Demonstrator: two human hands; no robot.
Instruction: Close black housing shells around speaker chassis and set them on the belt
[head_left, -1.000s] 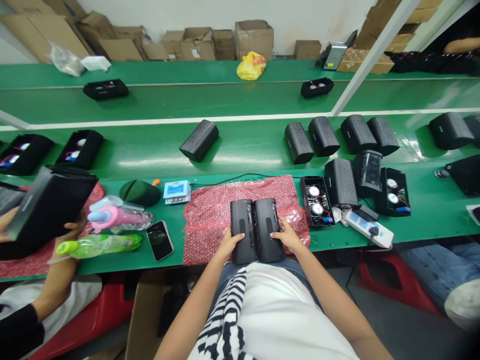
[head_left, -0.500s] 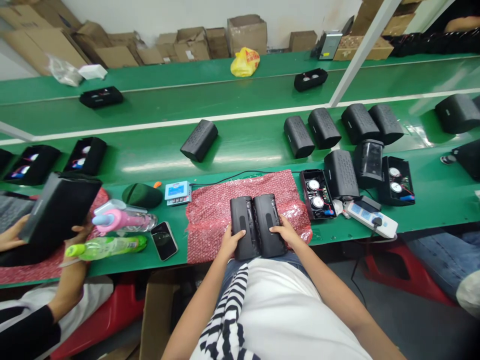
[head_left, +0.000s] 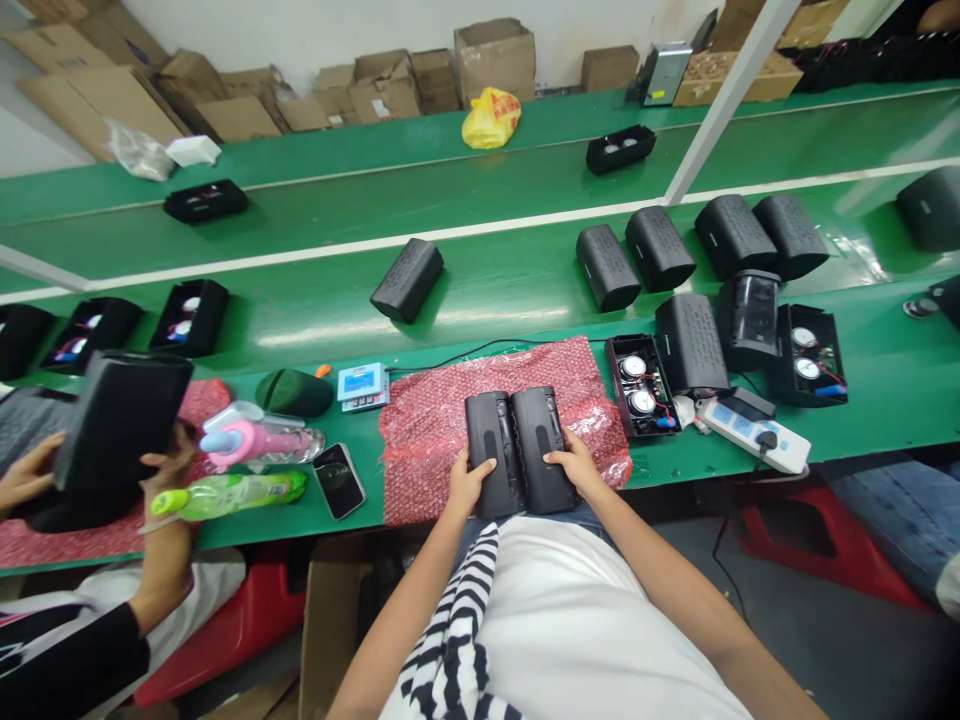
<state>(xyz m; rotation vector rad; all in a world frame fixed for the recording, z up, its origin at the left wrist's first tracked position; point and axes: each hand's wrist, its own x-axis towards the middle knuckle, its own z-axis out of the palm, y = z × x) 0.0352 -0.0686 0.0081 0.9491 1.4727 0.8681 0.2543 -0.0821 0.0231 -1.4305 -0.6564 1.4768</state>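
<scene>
Two black plastic speaker casings lie side by side at the table's front edge, over my lap. My left hand (head_left: 468, 484) grips the outer side of the left speaker casing (head_left: 489, 420), thumb on top. Around the right speaker casing (head_left: 536, 415) my right hand (head_left: 579, 466) is closed in the same way, its thumb pointing inward. The fingers under both casings are hidden. Beneath and beyond them spreads a sheet of red bubble wrap (head_left: 427, 430). Just right of the wrap sits an open speaker box (head_left: 643, 388) with two round white-backed drivers and wires showing.
A phone (head_left: 339, 480), a green bottle (head_left: 232, 495), a pink-topped bottle (head_left: 259, 442) and a small blue tester (head_left: 363, 385) stand left. A power strip (head_left: 757, 436) lies right. Several speakers line the green bench behind. At far left a co-worker's hands hold a black casing (head_left: 124, 430).
The view has shifted slightly, so most things appear a little further right. My hands keep the same hold on both casings. The co-worker's casing has turned a little.
</scene>
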